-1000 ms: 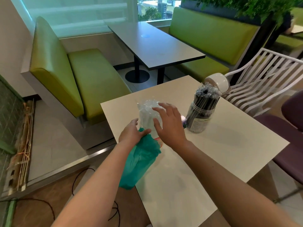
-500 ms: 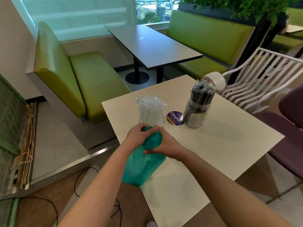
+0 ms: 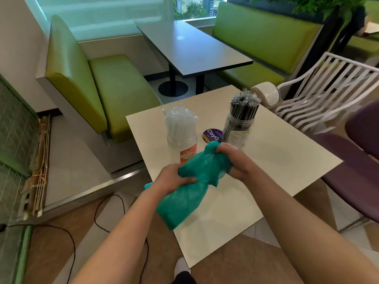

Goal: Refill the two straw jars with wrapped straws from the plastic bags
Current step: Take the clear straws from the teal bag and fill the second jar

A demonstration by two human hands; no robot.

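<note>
Gripping the green bag (image 3: 190,187) mid-frame, both hands (image 3: 174,179) (image 3: 235,160) risked knocking the nearby clear jar (image 3: 182,138) over.

Cafe-looking spot: lime green booth benches (image 3: 114,93) around a dark table (image 3: 192,48), white slatted chair (image 3: 328,89), bright window (image 3: 102,13) behind.

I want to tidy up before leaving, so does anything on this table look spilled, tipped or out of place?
Nothing spilled or tipped. The clear jar of white wrapped straws and the clear jar of dark wrapped straws stand upright on the pale square table. Left hand and right hand grip a crumpled teal plastic bag.
</note>
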